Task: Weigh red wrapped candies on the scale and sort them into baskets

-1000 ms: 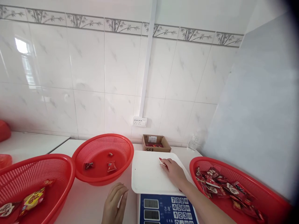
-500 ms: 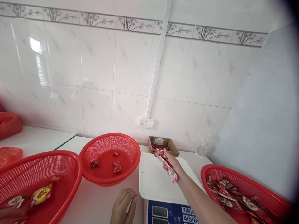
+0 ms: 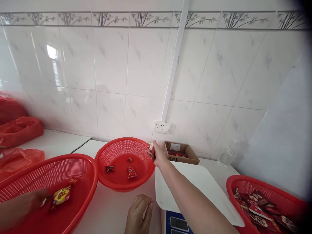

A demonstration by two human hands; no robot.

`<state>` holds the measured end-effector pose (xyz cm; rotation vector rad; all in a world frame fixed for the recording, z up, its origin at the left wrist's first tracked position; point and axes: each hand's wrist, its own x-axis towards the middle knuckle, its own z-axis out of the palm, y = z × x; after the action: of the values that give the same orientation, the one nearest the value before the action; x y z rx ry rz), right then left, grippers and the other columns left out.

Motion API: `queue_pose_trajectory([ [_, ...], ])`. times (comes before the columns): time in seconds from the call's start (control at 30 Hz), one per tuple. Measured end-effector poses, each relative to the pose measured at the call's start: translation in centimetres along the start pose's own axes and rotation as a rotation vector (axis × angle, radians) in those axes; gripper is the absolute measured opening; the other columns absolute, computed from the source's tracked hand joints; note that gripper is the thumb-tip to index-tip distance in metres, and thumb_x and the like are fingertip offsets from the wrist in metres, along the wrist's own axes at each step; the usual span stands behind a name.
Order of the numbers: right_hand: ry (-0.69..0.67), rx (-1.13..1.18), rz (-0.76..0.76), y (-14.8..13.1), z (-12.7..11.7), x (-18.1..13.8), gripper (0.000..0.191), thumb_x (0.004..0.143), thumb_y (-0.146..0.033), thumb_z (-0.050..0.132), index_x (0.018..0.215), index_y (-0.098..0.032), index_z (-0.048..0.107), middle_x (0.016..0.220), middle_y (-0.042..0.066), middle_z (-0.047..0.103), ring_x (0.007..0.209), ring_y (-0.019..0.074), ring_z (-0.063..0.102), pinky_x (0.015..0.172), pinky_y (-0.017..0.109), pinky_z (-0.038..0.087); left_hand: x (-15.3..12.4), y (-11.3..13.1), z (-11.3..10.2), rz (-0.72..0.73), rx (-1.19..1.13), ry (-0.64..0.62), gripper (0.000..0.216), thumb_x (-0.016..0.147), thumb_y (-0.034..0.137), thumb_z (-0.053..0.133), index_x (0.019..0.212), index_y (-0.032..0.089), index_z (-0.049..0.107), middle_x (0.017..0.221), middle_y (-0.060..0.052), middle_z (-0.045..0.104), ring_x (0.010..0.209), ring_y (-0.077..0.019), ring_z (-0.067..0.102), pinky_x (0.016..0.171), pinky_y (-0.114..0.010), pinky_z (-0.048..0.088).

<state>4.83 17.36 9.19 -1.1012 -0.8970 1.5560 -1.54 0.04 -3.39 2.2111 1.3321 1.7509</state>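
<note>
Where the desk (image 3: 114, 211) meets the tiled wall, items run as follows. Far left: red plastic bags (image 3: 19, 130), crumpled. Large basket (image 3: 80, 162), red mesh plastic, holding a yellow-and-red snack packet (image 3: 60, 196); another person's blurred hand (image 3: 21, 208) reaches in beside it. Middle basket (image 3: 122, 146), round, red, with three small wrapped sweets (image 3: 131, 172) on its floor. Left hand (image 3: 138, 216): resting on the desk in front of that basket, fingers loosely curled, holding nothing. Right hand (image 3: 159, 153): arm stretched out, fingers pinched on a small red-and-white packet (image 3: 151, 150) held over the middle basket's right rim. The packet is judged light, thin, crinkly film, pliable and slightly slick; best taken by an edge or sealed end. White scale tray (image 3: 195, 182), blue panel below. Cardboard box (image 3: 181, 152) at the wall. Right basket (image 3: 268, 191), heaped with similar red packets.
</note>
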Motion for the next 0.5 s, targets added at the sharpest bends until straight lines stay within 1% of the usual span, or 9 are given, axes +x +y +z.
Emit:
queue_pose_trajectory([
  [0.07,-0.029,-0.008,-0.001,0.0,1.0,-0.2,0.038,0.086,-0.056,0.042,0.107,-0.026,0.05,0.085,0.004,0.066,0.076,0.016,0.066,0.056,0.026,0.053,0.0,-0.1,0.0,-0.006,0.006,0.007,0.015,0.088,0.015,0.044,0.085,0.019,0.058,0.073,-0.004,0.063,0.069,-0.0134,0.061,0.063,-0.022,0.05],
  [0.13,-0.08,-0.032,0.003,-0.1,1.5,-0.8,0.049,0.082,-0.06,0.046,0.119,-0.027,0.045,0.113,0.008,0.062,0.101,0.0204,0.061,0.071,0.035,0.054,0.2,-0.2,0.0,-0.007,0.012,0.013,0.015,0.088,0.016,0.044,0.084,0.019,0.058,0.071,-0.004,0.063,0.068,-0.013,0.062,0.062,-0.021,0.05],
  [0.2,-0.134,-0.064,0.01,-0.2,1.6,-1.8,0.058,0.078,-0.063,0.049,0.124,-0.028,0.043,0.134,0.01,0.049,0.119,0.0245,0.049,0.084,0.046,0.048,0.4,-0.2,-0.3,0.006,0.015,0.019,0.016,0.088,0.017,0.044,0.083,0.019,0.059,0.071,-0.003,0.064,0.067,-0.0126,0.062,0.062,-0.019,0.051],
  [0.27,-0.184,-0.1,0.001,-0.4,1.0,-2.9,0.059,0.078,-0.062,0.051,0.126,-0.03,0.044,0.144,0.008,0.038,0.129,0.0258,0.037,0.094,0.053,0.039,0.6,0.0,-0.6,0.021,0.026,0.022,0.016,0.088,0.019,0.045,0.084,0.02,0.06,0.072,-0.003,0.065,0.067,-0.0125,0.064,0.062,-0.018,0.051],
  [0.3,-0.199,-0.113,-0.009,-0.7,0.4,-3.5,0.059,0.077,-0.061,0.053,0.127,-0.03,0.044,0.146,0.006,0.035,0.132,0.0249,0.033,0.098,0.054,0.034,0.7,0.0,-0.8,0.031,0.035,0.025,0.015,0.088,0.02,0.046,0.085,0.02,0.06,0.073,-0.003,0.066,0.068,-0.0124,0.065,0.063,-0.018,0.052],
  [0.37,-0.214,-0.15,-0.069,-1.6,-1.5,-4.5,0.064,0.076,-0.057,0.058,0.131,-0.031,0.04,0.148,0.004,0.03,0.134,0.0217,0.029,0.104,0.049,0.027,0.9,0.2,-1.1,0.046,0.054,0.031,0.014,0.088,0.024,0.048,0.086,0.021,0.061,0.075,-0.003,0.067,0.069,-0.0122,0.066,0.064,-0.016,0.052],
  [0.4,-0.211,-0.185,-0.12,-2.3,-3.0,-4.9,0.069,0.075,-0.056,0.06,0.134,-0.029,0.037,0.149,0.005,0.028,0.134,0.0201,0.028,0.106,0.046,0.026,0.9,0.3,-1.2,0.051,0.06,0.029,0.014,0.087,0.026,0.049,0.086,0.021,0.062,0.075,-0.002,0.068,0.069,-0.0121,0.067,0.064,-0.016,0.052],
  [0.43,-0.193,-0.23,-0.183,-3.1,-4.8,-5.4,0.074,0.074,-0.055,0.06,0.137,-0.027,0.034,0.149,0.007,0.028,0.134,0.0191,0.028,0.107,0.042,0.026,1.0,0.4,-1.3,0.058,0.063,0.024,0.015,0.087,0.028,0.049,0.086,0.022,0.062,0.076,-0.002,0.068,0.069,-0.0121,0.067,0.064,-0.016,0.053],
  [0.5,-0.118,-0.367,-0.328,-5.0,-9.5,-6.3,0.078,0.074,-0.056,0.059,0.139,-0.024,0.031,0.148,0.011,0.03,0.134,0.0183,0.029,0.107,0.038,0.026,1.0,0.6,-1.3,0.062,0.067,0.002,0.018,0.087,0.032,0.048,0.085,0.022,0.063,0.076,-0.002,0.068,0.068,-0.0122,0.068,0.063,-0.015,0.053],
])
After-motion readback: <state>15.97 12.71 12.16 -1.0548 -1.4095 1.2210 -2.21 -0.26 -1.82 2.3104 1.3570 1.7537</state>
